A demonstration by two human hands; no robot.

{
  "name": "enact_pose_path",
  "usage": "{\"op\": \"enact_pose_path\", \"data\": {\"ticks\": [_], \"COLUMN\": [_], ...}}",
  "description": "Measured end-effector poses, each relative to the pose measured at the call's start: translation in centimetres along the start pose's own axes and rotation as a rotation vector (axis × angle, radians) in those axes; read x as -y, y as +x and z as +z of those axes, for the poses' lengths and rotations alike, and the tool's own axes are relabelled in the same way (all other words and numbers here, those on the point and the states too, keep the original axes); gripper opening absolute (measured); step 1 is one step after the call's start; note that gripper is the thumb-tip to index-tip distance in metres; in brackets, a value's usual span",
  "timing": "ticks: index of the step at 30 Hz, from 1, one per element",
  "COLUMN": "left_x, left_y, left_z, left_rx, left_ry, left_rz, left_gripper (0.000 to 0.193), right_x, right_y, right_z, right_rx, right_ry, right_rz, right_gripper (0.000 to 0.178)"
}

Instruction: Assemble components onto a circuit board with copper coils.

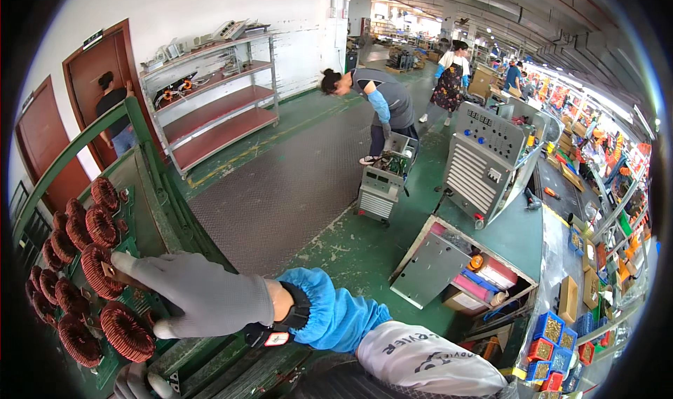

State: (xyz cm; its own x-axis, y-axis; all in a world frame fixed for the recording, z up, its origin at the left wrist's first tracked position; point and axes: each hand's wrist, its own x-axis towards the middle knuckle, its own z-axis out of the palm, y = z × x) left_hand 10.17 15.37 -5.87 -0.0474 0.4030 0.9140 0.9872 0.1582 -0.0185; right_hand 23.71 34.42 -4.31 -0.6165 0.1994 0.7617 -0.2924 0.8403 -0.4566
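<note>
In a matte grey glove, the right hand (200,294) is reaching to a ridged ring coil (94,269); thumb and forefinger are spreading apart, but I cannot tell whether they are gripping. The left hand (144,383) is showing partly, its grip unclear. Beyond the green metal rail (131,109), a textured walkway (280,182) is stretching. The coil is standing reddish-brown among similar rings.
</note>
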Motion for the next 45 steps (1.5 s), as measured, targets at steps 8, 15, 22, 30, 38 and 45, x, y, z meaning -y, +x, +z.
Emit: {"op": "enact_pose_path", "data": {"ticks": [8, 15, 22, 30, 38, 45], "left_x": [-0.6, 2.2, 1.9, 1.1, 1.6, 1.0], "left_y": [0.2, -2.8, -1.9, -1.0, -1.7, -1.2], "left_z": [1.5, 0.6, 0.9, 0.4, 0.7, 0.6], "left_rx": [-0.063, 0.089, 0.084, 0.088, 0.034, 0.066], "left_ry": [0.004, -0.028, -0.013, -0.027, 0.025, -0.019], "left_rz": [-0.044, -0.152, -0.134, -0.119, -0.121, -0.14], "left_gripper": [0.057, 0.039, 0.038, 0.039, 0.043, 0.039], "right_x": [-0.7, 0.4, 1.2, 0.6, 5.8, 6.3], "right_y": [0.1, 0.6, 0.5, 0.7, 1.9, 1.9], "right_z": [-0.7, -0.6, -0.9, -0.6, -2.2, -2.9], "right_rx": [-0.031, 0.092, 0.088, 0.04, 0.066, 0.239], "right_ry": [0.029, -0.121, 0.071, 0.013, -0.164, -0.455], "right_rz": [-0.03, -0.004, 0.154, 0.053, -0.283, -0.141], "right_gripper": [0.095, 0.081, 0.073, 0.069, 0.067, 0.073]}}
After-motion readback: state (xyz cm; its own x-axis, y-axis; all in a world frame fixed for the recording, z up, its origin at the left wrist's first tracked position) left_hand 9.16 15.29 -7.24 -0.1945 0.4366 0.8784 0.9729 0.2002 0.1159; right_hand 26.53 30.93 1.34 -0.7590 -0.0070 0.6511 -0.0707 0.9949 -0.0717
